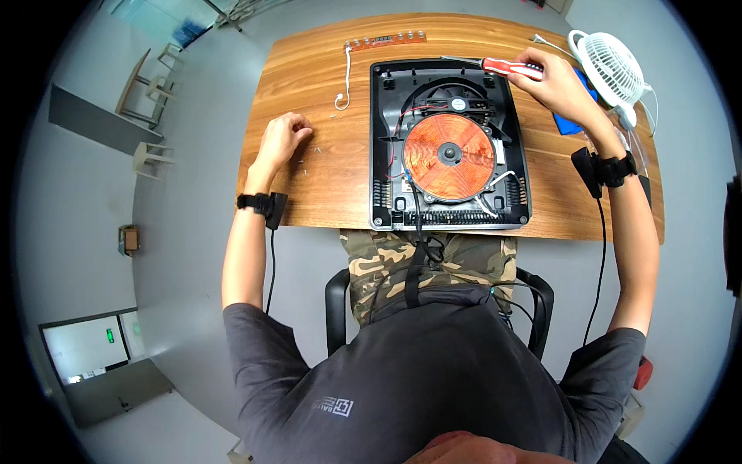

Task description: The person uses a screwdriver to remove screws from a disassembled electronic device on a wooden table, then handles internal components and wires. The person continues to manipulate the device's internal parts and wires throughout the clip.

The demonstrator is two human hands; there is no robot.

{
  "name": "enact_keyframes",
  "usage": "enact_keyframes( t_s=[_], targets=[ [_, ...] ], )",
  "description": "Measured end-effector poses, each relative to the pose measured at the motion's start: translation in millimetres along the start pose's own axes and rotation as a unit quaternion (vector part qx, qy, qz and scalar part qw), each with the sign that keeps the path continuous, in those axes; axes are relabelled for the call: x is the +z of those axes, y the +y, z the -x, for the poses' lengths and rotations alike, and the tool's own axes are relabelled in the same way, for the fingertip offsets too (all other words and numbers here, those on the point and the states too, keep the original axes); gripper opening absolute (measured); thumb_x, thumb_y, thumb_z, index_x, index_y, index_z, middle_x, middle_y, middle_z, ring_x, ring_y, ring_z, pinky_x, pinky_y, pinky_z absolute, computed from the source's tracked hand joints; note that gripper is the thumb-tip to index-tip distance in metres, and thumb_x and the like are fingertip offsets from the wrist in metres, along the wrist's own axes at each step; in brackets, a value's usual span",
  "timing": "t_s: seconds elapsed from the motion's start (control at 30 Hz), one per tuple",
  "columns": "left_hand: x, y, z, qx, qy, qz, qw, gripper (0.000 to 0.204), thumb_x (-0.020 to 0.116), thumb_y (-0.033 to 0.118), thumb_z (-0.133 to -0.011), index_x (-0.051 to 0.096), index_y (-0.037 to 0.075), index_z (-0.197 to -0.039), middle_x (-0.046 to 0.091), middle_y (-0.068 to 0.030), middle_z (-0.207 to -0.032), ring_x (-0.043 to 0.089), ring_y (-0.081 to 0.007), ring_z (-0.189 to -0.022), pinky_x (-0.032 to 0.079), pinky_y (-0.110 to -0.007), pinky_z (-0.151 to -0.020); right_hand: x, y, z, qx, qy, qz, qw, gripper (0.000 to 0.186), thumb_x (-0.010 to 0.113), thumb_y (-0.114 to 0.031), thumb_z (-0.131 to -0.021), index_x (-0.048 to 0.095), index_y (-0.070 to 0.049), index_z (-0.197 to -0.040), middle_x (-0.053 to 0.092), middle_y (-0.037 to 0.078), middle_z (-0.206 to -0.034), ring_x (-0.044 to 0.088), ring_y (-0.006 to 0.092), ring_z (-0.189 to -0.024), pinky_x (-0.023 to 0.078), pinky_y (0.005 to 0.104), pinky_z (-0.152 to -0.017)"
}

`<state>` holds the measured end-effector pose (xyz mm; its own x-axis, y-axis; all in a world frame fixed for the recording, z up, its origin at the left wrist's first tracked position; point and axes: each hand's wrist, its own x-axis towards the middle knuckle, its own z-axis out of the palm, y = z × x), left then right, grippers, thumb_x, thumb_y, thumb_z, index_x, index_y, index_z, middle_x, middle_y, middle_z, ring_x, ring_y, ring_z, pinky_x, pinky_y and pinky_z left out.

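I count, around 1 induction coil | 1 screwdriver, 1 o'clock | 1 button board, 11 o'clock | 1 desk fan, 2 o'clock

Your table is brown and wood-grained. On it, an open black case lies mid-width, reaching your near edge. Just beyond its far left corner is a red board, its white cable trailing toward you. Tiny pale bits dot your left side. A white fan stands far right.
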<state>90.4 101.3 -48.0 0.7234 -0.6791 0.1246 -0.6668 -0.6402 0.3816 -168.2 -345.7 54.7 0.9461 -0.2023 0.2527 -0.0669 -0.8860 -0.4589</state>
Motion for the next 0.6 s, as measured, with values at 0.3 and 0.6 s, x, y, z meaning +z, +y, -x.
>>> enact_keyframes(
  t_s=[0.3, 0.6],
  targets=[
    [14.1, -11.5, -39.1, -0.028, -0.127, 0.034, 0.991, 0.014, 0.079, 0.011, -0.086, 0.075, -0.001, -0.094, 0.073, -0.0118, -0.088, 0.070, -0.0202, -0.079, 0.056, -0.034, -0.075, -3.3, 16.1, 5.9, -0.013, 0.022, -0.023, 0.999, 0.037, 0.073, -0.032, -0.090, 0.068, 0.002, -0.103, 0.069, 0.014, -0.085, 0.067, 0.0217, -0.077, 0.051, 0.0343, -0.071],
    [22.3, 15.1, -104.5, 0.093, -0.087, -0.008, 0.992, 0.024, 0.071, -0.001, -0.085, 0.074, 0.002, -0.109, 0.072, -0.0148, -0.103, 0.071, -0.0281, -0.094, 0.057, -0.036, -0.085, -18.7, 21.5, 16.8, -0.014, 0.031, -0.031, 0.999, 0.034, 0.073, -0.030, -0.091, 0.067, 0.001, -0.102, 0.068, 0.013, -0.083, 0.067, 0.0199, -0.078, 0.052, 0.0334, -0.072]
  ],
)
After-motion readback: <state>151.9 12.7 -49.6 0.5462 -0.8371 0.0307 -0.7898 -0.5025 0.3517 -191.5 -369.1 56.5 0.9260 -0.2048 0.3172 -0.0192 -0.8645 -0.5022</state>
